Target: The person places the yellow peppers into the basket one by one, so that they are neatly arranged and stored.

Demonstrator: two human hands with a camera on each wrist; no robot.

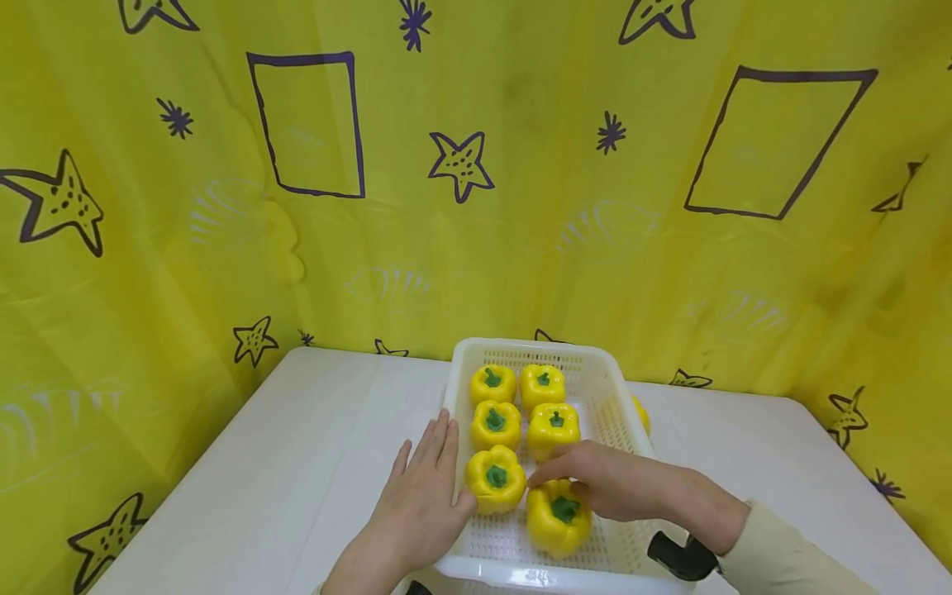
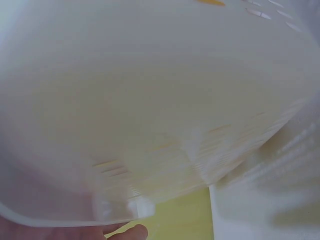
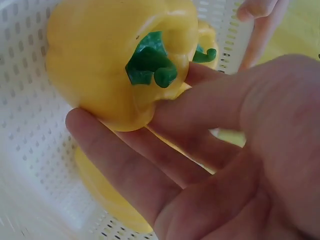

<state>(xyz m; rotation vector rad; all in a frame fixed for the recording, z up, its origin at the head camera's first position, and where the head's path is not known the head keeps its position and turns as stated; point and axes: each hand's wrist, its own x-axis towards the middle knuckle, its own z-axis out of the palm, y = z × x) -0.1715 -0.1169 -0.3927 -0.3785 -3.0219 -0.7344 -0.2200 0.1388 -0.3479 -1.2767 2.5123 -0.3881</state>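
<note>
A white perforated plastic basket (image 1: 476, 570) stands on the table with several yellow bell peppers inside, in two columns, green stems up. My right hand (image 1: 621, 479) reaches in over the right wall and holds the nearest right bell pepper (image 1: 554, 525) from its far side. In the right wrist view, thumb and fingers lie round that bell pepper (image 3: 100, 55), its stem facing the camera. Flat along the basket's left rim rests my left hand (image 1: 420, 496), fingers straight, thumb near the front left bell pepper (image 1: 487, 487). The left wrist view shows mostly the basket's outer wall (image 2: 125, 100).
Beyond the basket's right wall, part of another yellow object (image 1: 642, 415) shows on the white table (image 1: 297, 454). A yellow curtain (image 1: 476, 240) with starfish drawings hangs behind and at both sides. A black strap device (image 1: 680, 556) sits at my right wrist.
</note>
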